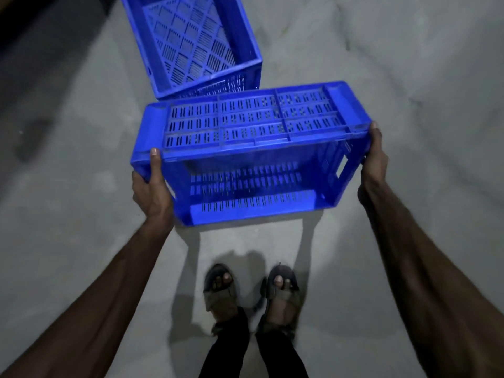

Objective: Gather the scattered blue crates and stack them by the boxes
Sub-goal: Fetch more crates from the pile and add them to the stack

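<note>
Both hands are on one blue crate point(251, 151), tipped on its side with the opening facing near. Left hand point(152, 186) wraps the left rim, thumb on top; right hand point(375, 159) clamps the right end. A second crate point(191, 42) sits just beyond on the grey floor point(409, 77), sandalled feet point(251, 293) below.

far crate point(191, 42) cropped at top edge
</note>
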